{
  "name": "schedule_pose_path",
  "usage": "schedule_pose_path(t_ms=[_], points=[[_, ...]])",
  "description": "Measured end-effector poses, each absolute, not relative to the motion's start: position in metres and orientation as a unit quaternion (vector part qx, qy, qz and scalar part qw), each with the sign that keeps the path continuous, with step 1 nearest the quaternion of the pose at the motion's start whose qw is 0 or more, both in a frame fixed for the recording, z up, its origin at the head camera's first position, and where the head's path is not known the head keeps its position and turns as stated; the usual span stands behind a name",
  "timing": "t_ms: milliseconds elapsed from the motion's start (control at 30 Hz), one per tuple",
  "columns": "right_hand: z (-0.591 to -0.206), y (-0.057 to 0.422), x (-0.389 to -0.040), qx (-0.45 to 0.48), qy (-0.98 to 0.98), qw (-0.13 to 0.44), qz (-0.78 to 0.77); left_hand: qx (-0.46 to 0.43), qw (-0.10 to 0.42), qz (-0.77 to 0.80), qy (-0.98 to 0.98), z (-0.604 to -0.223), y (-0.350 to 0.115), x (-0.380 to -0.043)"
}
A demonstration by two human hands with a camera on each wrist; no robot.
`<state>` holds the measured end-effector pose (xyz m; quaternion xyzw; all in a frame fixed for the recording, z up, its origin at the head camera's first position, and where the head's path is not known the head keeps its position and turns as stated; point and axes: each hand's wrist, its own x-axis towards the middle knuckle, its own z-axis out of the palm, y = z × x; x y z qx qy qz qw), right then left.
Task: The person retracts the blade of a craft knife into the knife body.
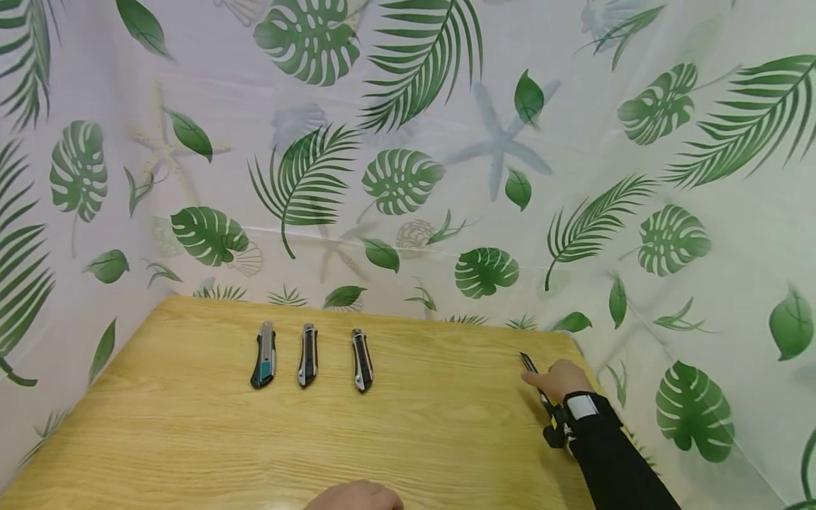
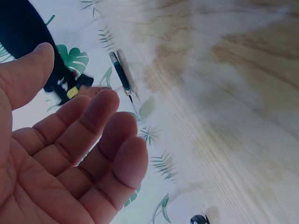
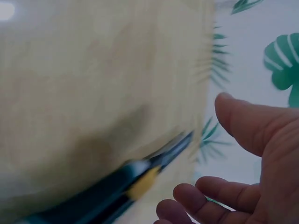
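Observation:
My right hand (image 1: 561,380) is at the right side of the table, next to a dark utility knife (image 1: 529,363). In the right wrist view this knife (image 3: 100,198) has a teal-and-black body, a yellow part and a dark pointed tip. There the thumb stands apart from the loosely bent fingers (image 3: 189,193), with no grip visible on the knife. The left wrist view shows the knife (image 2: 121,72) near the table edge, beside the right hand. My left hand (image 1: 357,497) is at the bottom of the head view; its fingers (image 2: 110,123) are relaxed around nothing.
Three utility knives lie in a row toward the table's back left: a grey-and-teal one (image 1: 264,355), a silver-black one (image 1: 308,356) and another silver-black one (image 1: 362,360). A leaf-printed sheet (image 1: 408,234) rises behind the wooden table (image 1: 414,425) and along its sides.

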<state>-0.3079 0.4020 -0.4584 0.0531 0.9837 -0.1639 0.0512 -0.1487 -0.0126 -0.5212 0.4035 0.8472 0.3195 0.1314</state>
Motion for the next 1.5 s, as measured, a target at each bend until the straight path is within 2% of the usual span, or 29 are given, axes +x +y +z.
schedule_pose_path(t_ms=[167, 433, 500, 600, 733, 867, 967, 1067, 1267, 1500], points=[[-0.475, 0.412, -0.294, 0.063, 0.985, 0.056, -0.151, 0.398, 0.153, 0.317, 0.847, -0.548, 0.002, -0.17], [-0.498, 0.419, -0.289, 0.103, 0.988, 0.018, -0.11, 0.408, 0.157, 0.307, 0.846, -0.502, 0.017, -0.158], [-0.501, 0.421, -0.289, 0.112, 0.988, 0.014, -0.102, 0.406, 0.158, 0.303, 0.848, -0.512, 0.018, -0.161], [-0.503, 0.422, -0.289, 0.112, 0.988, 0.003, -0.103, 0.417, 0.151, 0.309, 0.841, -0.549, 0.018, -0.174], [-0.501, 0.41, -0.289, 0.089, 0.986, -0.022, -0.136, 0.398, 0.195, 0.352, 0.824, -0.581, 0.015, -0.191], [-0.483, 0.37, -0.289, 0.055, 0.972, -0.055, -0.224, 0.317, 0.197, 0.432, 0.821, -0.543, 0.006, -0.18], [-0.455, 0.323, -0.282, 0.03, 0.943, -0.064, -0.324, 0.267, 0.151, 0.494, 0.813, -0.502, 0.0, -0.167], [-0.427, 0.272, -0.269, -0.008, 0.9, -0.062, -0.431, 0.234, 0.112, 0.535, 0.804, -0.48, -0.003, -0.162], [-0.389, 0.19, -0.237, -0.112, 0.811, -0.072, -0.57, 0.188, 0.005, 0.588, 0.786, -0.468, -0.001, -0.163], [-0.383, 0.143, -0.214, -0.156, 0.741, -0.105, -0.645, 0.176, -0.183, 0.642, 0.724, -0.46, 0.002, -0.158]])
